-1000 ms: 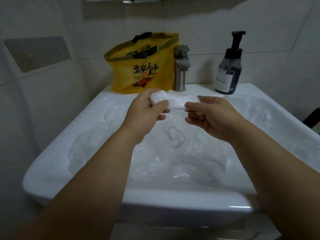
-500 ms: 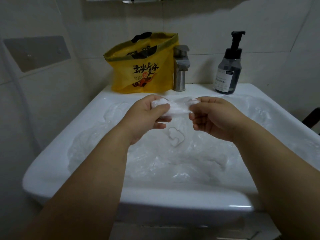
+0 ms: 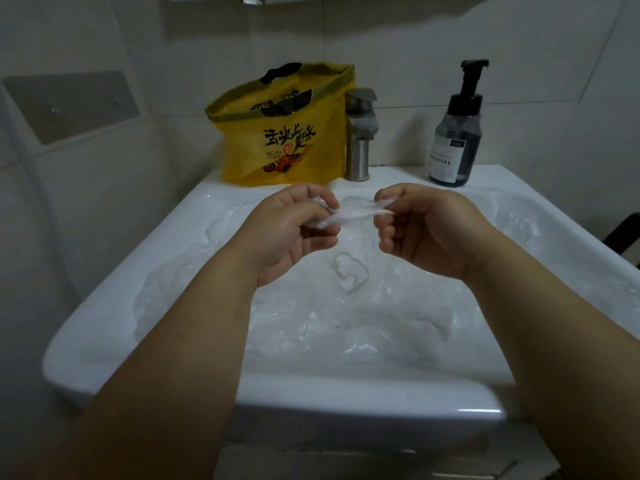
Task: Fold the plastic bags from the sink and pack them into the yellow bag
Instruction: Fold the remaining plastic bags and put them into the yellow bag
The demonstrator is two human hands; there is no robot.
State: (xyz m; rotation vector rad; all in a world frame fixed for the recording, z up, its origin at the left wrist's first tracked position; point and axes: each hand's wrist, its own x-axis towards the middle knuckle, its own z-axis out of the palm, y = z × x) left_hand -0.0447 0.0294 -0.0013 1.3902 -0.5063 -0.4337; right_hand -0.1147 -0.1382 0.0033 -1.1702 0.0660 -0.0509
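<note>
Above sink (image 3: 346,393), off its rim: plastic bag (image 3: 356,213) pinched in left hand (image 3: 287,237) and right hand (image 3: 436,233).

Steel tap (image 3: 360,133) stood upright at back centre, flat lever on top. Dark pump bottle (image 3: 455,133) stood right of tap, well apart, black pump head, pale label low on front. Grey rectangular plate (image 3: 69,105) sat on left wall. White tiles (image 3: 415,46) covered walls. Dark object (image 3: 623,233) at right edge, unidentifiable.

The left hand (image 3: 291,233) and right hand (image 3: 433,230) are bare, like both rounded forearms (image 3: 173,375), uncovered to the frame's lower edge.
</note>
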